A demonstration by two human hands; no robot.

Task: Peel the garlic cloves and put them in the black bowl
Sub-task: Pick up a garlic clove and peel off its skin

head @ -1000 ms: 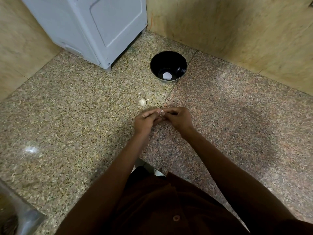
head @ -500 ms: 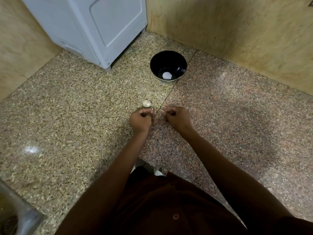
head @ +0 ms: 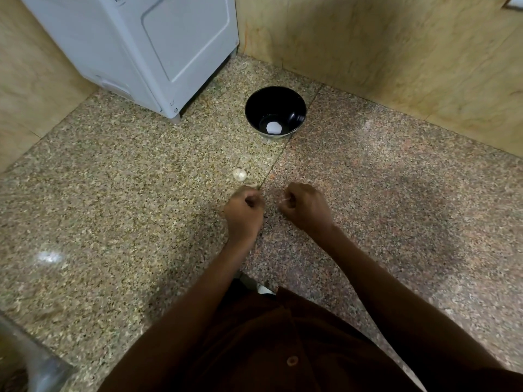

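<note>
A black bowl (head: 256, 108) stands on the speckled stone floor near the wall corner, with a white patch at its bottom that may be a clove or glare. A garlic bulb (head: 239, 174) lies on the floor just beyond my left hand, and a pale scrap of peel (head: 252, 184) lies beside it. My left hand (head: 244, 212) is curled into a fist around a garlic clove, which is mostly hidden. My right hand (head: 307, 207) is a short gap to the right and pinches a thin pale strip of garlic peel (head: 284, 198).
A white appliance (head: 158, 49) stands at the back left on small feet. Tan stone walls (head: 396, 52) close the corner behind the bowl. A metal object (head: 31, 360) juts in at the bottom left. My dark shirt fills the bottom of the view.
My hands were joined together on one clove a second ago. They have pulled apart sideways, the right one taking a strip of peel with it.
</note>
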